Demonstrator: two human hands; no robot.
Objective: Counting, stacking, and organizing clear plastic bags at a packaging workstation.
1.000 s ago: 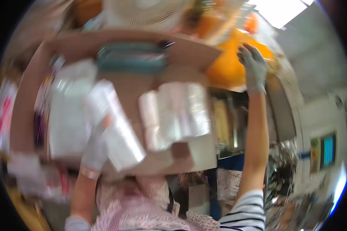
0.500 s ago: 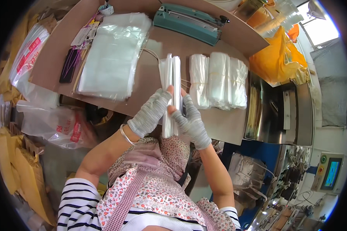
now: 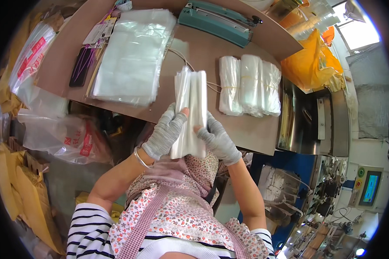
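Folded bundle of clear plastic bags (image 3: 189, 114), long and glossy, held upright over near edge of brown table (image 3: 246, 129). Left hand (image 3: 166, 131) and right hand (image 3: 218, 140), both in grey gloves, clasp bundle's lower sides. Banded bag rolls (image 3: 248, 86) just right; flat bag stack (image 3: 132, 58) left; teal heat sealer (image 3: 218, 19) beyond.

Two gloved hands: left hand (image 3: 166, 131), right hand (image 3: 218, 138); one held bag bundle (image 3: 190, 110); one heat sealer (image 3: 218, 19).
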